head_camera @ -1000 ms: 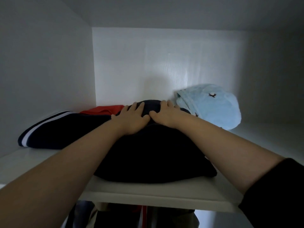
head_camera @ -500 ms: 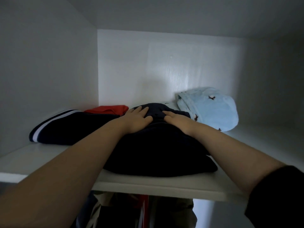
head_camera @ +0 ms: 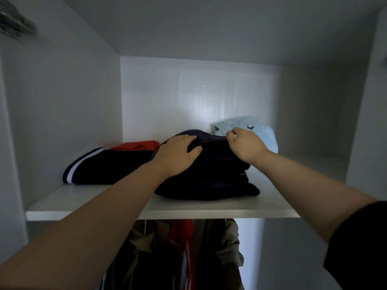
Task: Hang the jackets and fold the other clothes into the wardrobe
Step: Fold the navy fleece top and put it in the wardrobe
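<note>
The right hand (head_camera: 246, 146) now has its fingers curled in, and they look to be pinching the back edge of the dark folded garment (head_camera: 211, 174) at about one o'clock on its top; half a second ago those fingers lay flat and straight on the cloth. The left hand (head_camera: 177, 155) keeps its fingers spread and slightly bent over the crown of the same garment at about eleven o'clock, the thumb reaching toward the right hand, much as it lay before. The two hands, which touched a second ago, are now apart. The garment sits on the white shelf (head_camera: 104, 204) near its front edge, in the middle. At nine o'clock from it, touching, lies a dark folded piece with white stripes (head_camera: 100, 168) with a red piece (head_camera: 136, 145) behind it; at two o'clock, just beside the right hand, is a light blue piece (head_camera: 263, 135). Below the shelf, jackets (head_camera: 188, 248) hang. The change reads as pressing giving way to tidying or tucking the back fold, so this garment seems nearly stowed.
</note>
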Demonstrator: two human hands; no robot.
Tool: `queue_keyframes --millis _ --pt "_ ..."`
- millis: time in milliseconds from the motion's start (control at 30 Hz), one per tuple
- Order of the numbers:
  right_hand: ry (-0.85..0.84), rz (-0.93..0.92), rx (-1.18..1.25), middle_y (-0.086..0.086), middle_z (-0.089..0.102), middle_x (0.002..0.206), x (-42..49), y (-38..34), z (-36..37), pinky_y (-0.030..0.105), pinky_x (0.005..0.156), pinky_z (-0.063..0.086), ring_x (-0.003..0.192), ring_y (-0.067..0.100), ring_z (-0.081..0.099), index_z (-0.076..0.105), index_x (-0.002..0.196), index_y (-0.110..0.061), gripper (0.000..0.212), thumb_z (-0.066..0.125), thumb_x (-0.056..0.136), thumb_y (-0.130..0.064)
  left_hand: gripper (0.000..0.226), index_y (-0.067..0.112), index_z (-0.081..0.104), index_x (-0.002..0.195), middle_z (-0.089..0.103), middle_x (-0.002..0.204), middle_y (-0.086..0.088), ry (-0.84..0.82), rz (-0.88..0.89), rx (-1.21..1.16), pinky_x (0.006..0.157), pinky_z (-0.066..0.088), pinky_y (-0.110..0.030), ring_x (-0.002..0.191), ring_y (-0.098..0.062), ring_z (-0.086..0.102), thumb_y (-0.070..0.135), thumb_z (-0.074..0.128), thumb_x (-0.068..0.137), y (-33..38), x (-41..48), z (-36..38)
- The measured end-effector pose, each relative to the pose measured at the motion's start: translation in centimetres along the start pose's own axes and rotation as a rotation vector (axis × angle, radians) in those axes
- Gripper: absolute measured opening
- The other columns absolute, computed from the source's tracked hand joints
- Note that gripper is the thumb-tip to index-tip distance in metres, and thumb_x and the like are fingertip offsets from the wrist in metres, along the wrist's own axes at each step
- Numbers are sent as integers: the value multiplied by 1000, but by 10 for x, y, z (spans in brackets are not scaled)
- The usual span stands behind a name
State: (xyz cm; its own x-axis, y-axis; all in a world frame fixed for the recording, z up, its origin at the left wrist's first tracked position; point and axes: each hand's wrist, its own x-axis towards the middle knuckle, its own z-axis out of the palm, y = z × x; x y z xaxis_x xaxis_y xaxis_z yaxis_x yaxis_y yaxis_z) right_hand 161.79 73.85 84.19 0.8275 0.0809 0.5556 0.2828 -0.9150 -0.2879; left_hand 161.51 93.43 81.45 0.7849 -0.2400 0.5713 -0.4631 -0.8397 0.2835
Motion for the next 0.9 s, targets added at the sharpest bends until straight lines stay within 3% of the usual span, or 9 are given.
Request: queue_keyframes --millis 133,233,367,533,667,900 --pt "93 80 39 17 62 117 -34 8 -19 40 93 43 107 33 55 57 115 -1 38 35 99 -27 55 19 35 146 34 152 -2 29 113 123 114 23 -48 141 -21 26 42 44 96 28 -20 -1" --pt "125 76 -104 16 57 129 -68 17 -44 41 100 38 120 34 48 51 127 -3 42 37 99 -30 57 20 29 148 28 155 -1 40 218 261 116 18 -50 144 -21 18 41 41 97 62 -31 -2" --pt "205 26 -307 15 52 130 -131 52 -93 37 103 34 121 33 45 48 132 -4 41 42 97 -25 59 19 26 149 21 157 -3 77 326 269 116 15 -46 145 -21 15 37 41 95 135 -54 8" --pt "336 67 -430 20 45 141 -266 108 -175 39 110 29 132 34 38 52 128 1 41 51 90 -14 66 20 20 151 15 159 -3 120 460 91 116 16 -46 146 -21 11 35 46 92 266 -129 55" --pt "390 158 -508 23 48 138 -404 142 -246 44 108 33 130 38 41 56 121 5 40 55 82 -3 69 17 20 151 15 159 -4 90 562 -70 115 19 -47 146 -22 10 29 48 90 388 -204 84" --pt "399 530 -661 16 43 144 -645 197 -363 37 113 26 136 30 35 52 128 -1 46 51 82 -1 67 11 27 149 20 158 -9 100 833 -342 116 12 -48 147 -25 8 23 51 88 596 -355 111"
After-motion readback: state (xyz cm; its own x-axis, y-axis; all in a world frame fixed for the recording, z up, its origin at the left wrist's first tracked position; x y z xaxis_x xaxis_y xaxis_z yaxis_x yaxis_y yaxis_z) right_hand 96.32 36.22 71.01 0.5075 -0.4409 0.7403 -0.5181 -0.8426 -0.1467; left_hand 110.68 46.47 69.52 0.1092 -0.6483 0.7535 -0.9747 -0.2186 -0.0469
